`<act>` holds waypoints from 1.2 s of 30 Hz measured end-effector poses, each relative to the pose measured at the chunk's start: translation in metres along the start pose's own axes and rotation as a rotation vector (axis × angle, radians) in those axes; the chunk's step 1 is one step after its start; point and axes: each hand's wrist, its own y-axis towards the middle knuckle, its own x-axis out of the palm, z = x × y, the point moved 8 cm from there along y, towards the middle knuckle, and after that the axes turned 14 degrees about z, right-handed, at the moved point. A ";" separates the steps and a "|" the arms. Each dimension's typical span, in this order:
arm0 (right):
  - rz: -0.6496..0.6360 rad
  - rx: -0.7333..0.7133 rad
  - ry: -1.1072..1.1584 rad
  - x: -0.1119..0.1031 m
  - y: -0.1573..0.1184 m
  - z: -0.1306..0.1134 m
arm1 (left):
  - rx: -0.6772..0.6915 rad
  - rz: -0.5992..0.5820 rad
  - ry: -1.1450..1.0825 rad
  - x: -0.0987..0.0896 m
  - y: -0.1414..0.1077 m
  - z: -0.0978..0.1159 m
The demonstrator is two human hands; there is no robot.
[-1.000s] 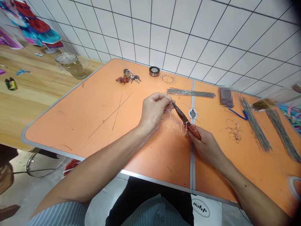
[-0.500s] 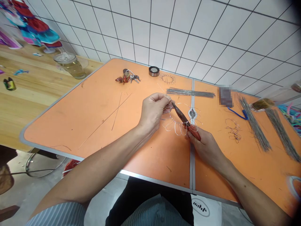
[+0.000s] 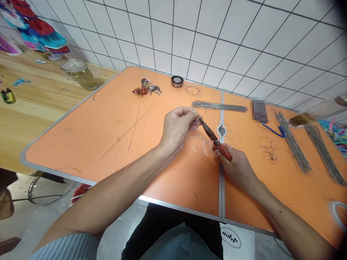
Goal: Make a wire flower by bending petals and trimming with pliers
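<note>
Between my hands, above the orange table [image 3: 151,144], is a ring of thin looped wire [image 3: 207,147]. My left hand [image 3: 177,126] pinches the wire ring at its left side, fingers closed, and its fingertips hide part of the wire. My right hand [image 3: 235,162] is wrapped round the red handles of long-nosed pliers [image 3: 210,131]. The dark jaws of the pliers point up and left and meet the wire at my left fingertips. Whether the jaws are closed on the wire is too small to tell.
Bundles of straight wire lie behind [image 3: 219,106] and to the right [image 3: 294,144]. Another wire ring [image 3: 193,90], a roll of tape [image 3: 177,81] and keys [image 3: 151,89] sit at the back. Loose wires [image 3: 130,130] cross at left. A glass jug [image 3: 81,75] stands on the wooden table.
The wire ring has turned a little between my fingers, and its loops have shifted slightly right. Both hands keep nearly the same place and grip.
</note>
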 end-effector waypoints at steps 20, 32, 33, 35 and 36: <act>0.077 -0.187 -0.018 -0.009 0.000 -0.021 | 0.105 0.010 0.017 -0.002 -0.001 0.017; 0.288 -0.448 -0.216 -0.014 -0.006 -0.013 | 0.075 -0.091 -0.044 0.001 0.004 0.010; 0.306 -0.469 -0.235 -0.014 -0.006 -0.013 | 0.072 -0.106 -0.055 0.002 0.005 0.010; 0.342 -0.500 -0.270 -0.016 -0.008 -0.015 | 0.074 -0.128 -0.070 0.003 0.006 0.009; 0.361 -0.514 -0.288 -0.017 -0.008 -0.016 | 0.077 -0.135 -0.073 0.003 0.006 0.009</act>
